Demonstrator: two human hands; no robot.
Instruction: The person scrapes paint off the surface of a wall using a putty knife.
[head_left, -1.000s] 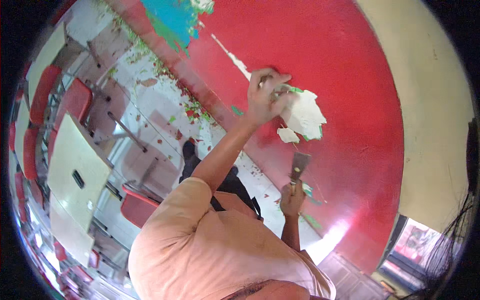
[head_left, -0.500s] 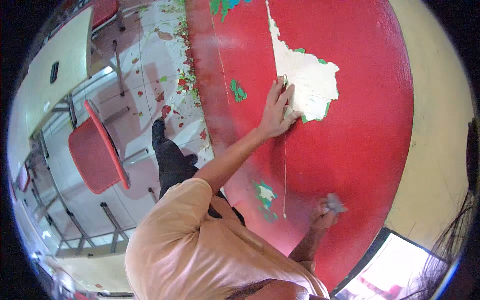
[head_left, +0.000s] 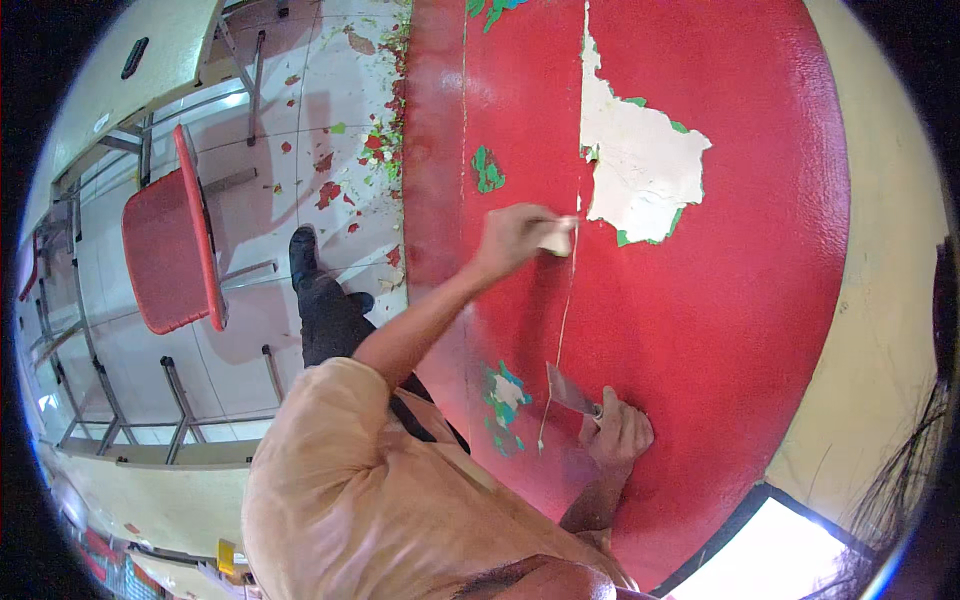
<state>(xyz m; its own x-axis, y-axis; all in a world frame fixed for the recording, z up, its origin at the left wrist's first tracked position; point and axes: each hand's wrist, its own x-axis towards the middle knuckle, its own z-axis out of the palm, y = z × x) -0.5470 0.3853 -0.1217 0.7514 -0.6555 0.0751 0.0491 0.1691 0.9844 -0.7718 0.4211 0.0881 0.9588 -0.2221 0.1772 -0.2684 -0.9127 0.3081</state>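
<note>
My left hand is closed on a small whitish paint flake, held close to the red wall. Just right of and above it, a bare white patch with ragged green edges shows where paint is gone. A thin pale crack runs down the wall below the patch. Lower down, my right hand grips a scraper; its flat metal blade points up and left, with the tip near the crack. Blur softens the left fingertips.
Smaller chipped spots mark the wall on the left. Paint scraps litter the tiled floor along its base. Further left stand a red chair and a pale table. A cream wall borders the right side.
My left hand has come off the white patch, leftward, with a flake between its fingers. The scraper in my right hand has swung leftward toward the crack. The view has shifted slightly.
</note>
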